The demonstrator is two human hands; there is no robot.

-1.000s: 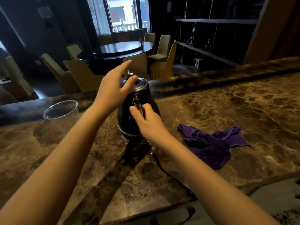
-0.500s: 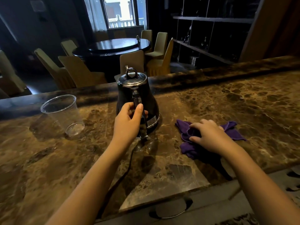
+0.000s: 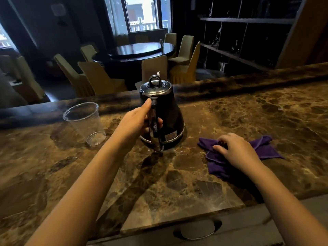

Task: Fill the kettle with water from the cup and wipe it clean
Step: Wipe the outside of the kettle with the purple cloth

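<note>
A black kettle (image 3: 170, 110) with a chrome lid and ring knob stands upright on the brown marble counter (image 3: 230, 112), its lid closed. My left hand (image 3: 136, 121) is wrapped around the kettle's handle, thumb up near the lid. To the kettle's left stands a clear plastic cup (image 3: 85, 121), which looks empty. A crumpled purple cloth (image 3: 264, 150) lies on the counter to the kettle's right. My right hand (image 3: 236, 150) rests on the cloth, its fingers curled into the fabric.
The kettle's dark cord runs from its base toward me along the counter. A drawer handle (image 3: 197, 229) sits below the counter's near edge. Beyond the counter are a round dark table (image 3: 138, 52), several covered chairs and dark shelves (image 3: 248, 32).
My left hand left the lid and took the kettle's handle. My right hand let go of the handle, moved right and settled on the purple cloth.
</note>
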